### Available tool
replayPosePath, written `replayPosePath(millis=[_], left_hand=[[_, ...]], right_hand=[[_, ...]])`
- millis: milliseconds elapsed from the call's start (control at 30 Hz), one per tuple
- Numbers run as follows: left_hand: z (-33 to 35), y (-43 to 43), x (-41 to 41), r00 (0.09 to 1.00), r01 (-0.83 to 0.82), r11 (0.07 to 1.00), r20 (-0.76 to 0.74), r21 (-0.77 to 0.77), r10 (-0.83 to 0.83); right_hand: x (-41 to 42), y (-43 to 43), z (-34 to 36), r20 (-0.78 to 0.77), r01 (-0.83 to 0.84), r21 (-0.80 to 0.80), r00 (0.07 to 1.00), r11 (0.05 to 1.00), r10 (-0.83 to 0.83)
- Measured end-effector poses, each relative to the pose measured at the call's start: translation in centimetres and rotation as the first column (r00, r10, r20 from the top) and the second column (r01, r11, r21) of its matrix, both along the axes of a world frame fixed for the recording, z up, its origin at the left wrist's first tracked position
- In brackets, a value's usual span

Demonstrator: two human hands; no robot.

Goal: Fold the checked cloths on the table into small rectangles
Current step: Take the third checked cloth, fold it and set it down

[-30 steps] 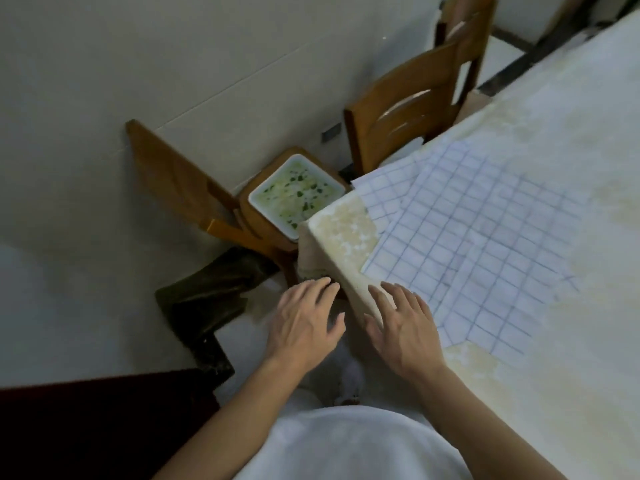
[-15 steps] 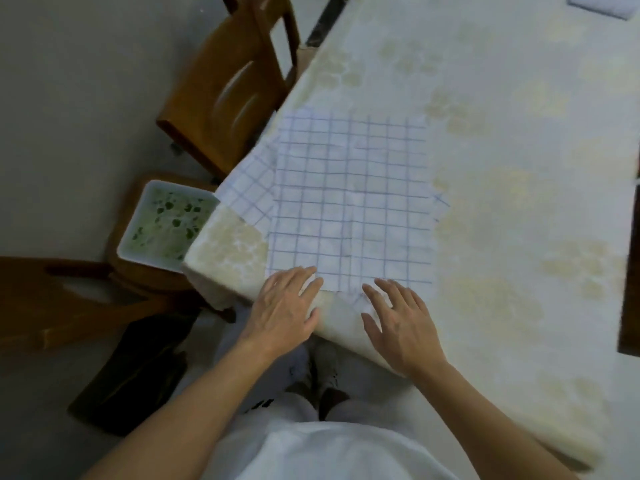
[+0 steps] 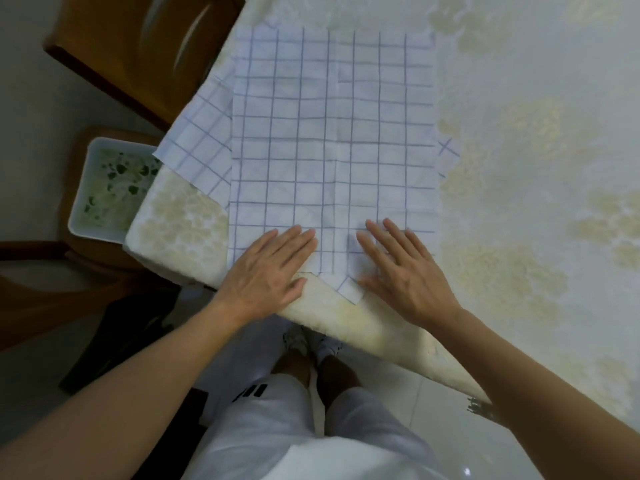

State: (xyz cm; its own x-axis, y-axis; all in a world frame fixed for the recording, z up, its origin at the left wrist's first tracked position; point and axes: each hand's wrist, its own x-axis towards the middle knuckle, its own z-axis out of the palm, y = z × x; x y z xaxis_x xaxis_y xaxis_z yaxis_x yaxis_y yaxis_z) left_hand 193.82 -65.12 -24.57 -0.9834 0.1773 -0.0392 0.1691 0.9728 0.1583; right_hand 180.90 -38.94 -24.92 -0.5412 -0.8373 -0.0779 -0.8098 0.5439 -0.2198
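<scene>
The left hand (image 3: pixel 273 268) and right hand (image 3: pixel 405 268) lie flat, fingers (image 3: pixel 298 237) straight, on the near edge of the cloth (image 3: pixel 332 133) at the worktop (image 3: pixel 519 202) corner, seemingly smoothing it; next they must pinch that edge to fold.

Dim, flat light is falling over everything, giving a greenish-grey cast and a soft haze. The tablecloth (image 3: pixel 519 81) is washing out toward the upper right. Only faint, soft-edged shadows are sitting beside the left hand (image 3: pixel 270 268) and right hand (image 3: pixel 405 268) — nothing hard. A glare streak is smearing across the blurred chair back (image 3: pixel 138 46), and the wide lens is bending lines near the edges.
</scene>
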Motion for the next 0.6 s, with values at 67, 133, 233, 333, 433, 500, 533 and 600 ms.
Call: replayPosePath(millis=[67,133,233,333,433,500,533,600], left_hand=[[-0.6,-0.1,0.0,0.999,0.01,1.0,-0.037,-0.013,-0.011],[-1.0,-0.2,0.0,0.996,0.015,1.0,-0.089,-0.026,-0.017],[-1.2,-0.2,-0.2,0.986,0.03,0.999,-0.161,-0.042,-0.037],[-1.4,-0.5,-0.4,0.977,0.063,0.996,-0.2,-0.057,-0.074],[-1.3,-0.9,-0.7,0.97,0.092,0.994,-0.223,-0.051,-0.101],[-1.2,-1.0,-0.8,0.969,0.099,0.995,-0.226,-0.033,-0.104],[-1.3,-1.1,-0.8,0.969,0.1,0.995,-0.225,-0.022,-0.102],[-1.3,-1.2,-0.7,0.971,0.102,0.995,-0.218,-0.002,-0.1]], right_hand=[[-0.2,0.1,-0.6,-0.016,-0.034,-0.019,0.999,0.999,0.034],[-0.2,0.3,-0.9,-0.04,-0.047,-0.029,0.998,0.998,0.046],[-0.2,0.3,-1.2,-0.068,-0.054,-0.064,0.996,0.997,0.05],[-0.2,0.4,-1.5,-0.099,-0.058,-0.089,0.994,0.994,0.049],[-0.2,0.4,-1.5,-0.102,-0.048,-0.114,0.994,0.992,0.037],[-0.1,0.3,-1.5,-0.093,-0.042,-0.127,0.995,0.991,0.03],[0.0,0.2,-1.6,-0.09,-0.041,-0.136,0.996,0.99,0.029],[0.0,0.2,-1.6,-0.092,-0.039,-0.173,0.995,0.984,0.023]])
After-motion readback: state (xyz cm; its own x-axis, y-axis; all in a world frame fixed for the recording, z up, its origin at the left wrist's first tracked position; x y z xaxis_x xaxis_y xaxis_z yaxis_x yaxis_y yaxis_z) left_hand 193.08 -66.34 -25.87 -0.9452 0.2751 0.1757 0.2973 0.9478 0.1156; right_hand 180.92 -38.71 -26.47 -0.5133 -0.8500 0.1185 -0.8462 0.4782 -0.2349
